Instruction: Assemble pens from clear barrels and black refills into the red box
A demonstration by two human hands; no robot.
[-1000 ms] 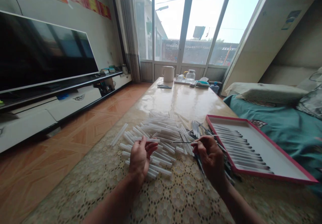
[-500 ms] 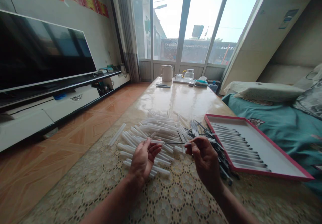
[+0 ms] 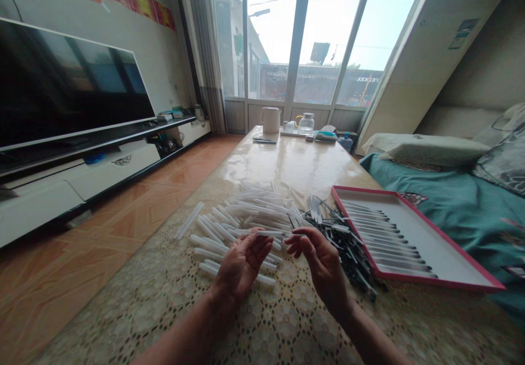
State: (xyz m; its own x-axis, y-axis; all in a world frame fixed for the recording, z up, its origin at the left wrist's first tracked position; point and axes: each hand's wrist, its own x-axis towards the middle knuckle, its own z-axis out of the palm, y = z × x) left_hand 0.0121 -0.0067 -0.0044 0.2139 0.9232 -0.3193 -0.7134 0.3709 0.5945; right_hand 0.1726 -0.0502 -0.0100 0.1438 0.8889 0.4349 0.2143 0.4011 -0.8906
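Observation:
My left hand pinches a whitish translucent pen barrel, held level above the table, its fingers curled below. My right hand is closed at the barrel's right end, on a thin pen refill in line with it; its fingers partly hide the refill. Under and behind my left hand lies a loose heap of similar pen barrels. To the right of my right hand is a pile of dark pen parts, with a small bunch of pale slim pieces on it.
A pink-rimmed shallow box at the right holds a row of dark-tipped pens. On the table's far end stand a beige jug, a glass pot and a tissue pack. A teal-covered seat flanks the table.
My hands have come closer together. The dark length of refill that showed between them is now almost all out of sight at the barrel. The view has shifted slightly.

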